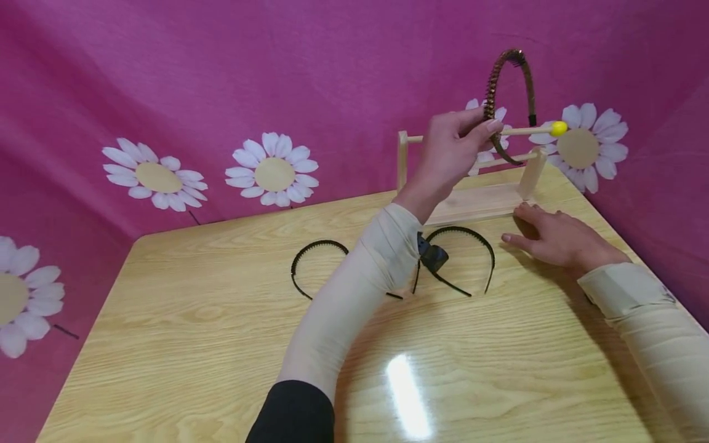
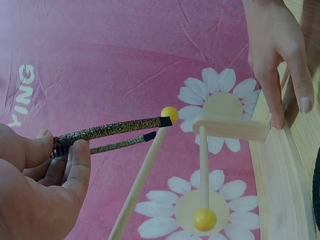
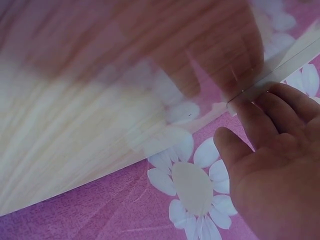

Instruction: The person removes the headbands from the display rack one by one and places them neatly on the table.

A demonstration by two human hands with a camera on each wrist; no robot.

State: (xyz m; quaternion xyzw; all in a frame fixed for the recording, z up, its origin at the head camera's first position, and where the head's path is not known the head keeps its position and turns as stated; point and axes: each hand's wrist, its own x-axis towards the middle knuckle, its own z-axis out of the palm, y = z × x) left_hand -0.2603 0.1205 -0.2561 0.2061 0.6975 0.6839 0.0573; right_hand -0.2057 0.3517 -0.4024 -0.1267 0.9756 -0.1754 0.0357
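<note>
In the head view my left hand (image 1: 450, 151) pinches a gold-and-brown glittery headband (image 1: 492, 89) between thumb and fingers. The band is raised beside the upper rod (image 1: 528, 131) of a wooden rack, a rod with a yellow ball tip (image 1: 559, 128). From the left wrist, the headband's dark ends (image 2: 165, 121) appear close to that ball; whether they touch I cannot tell. My right hand (image 1: 565, 239) lies with fingers extended, its fingertips at the right end of the rack's base (image 1: 482, 200). The right wrist view shows the fingertips against that base's edge.
On the light wood table (image 1: 210, 344), in front of the rack, lie a black headband (image 1: 293, 264), partly behind my left forearm, and another black headband (image 1: 490, 252). A black headband with a bow (image 1: 433, 255) lies there too. Behind hangs a pink flowered cloth (image 1: 332, 74).
</note>
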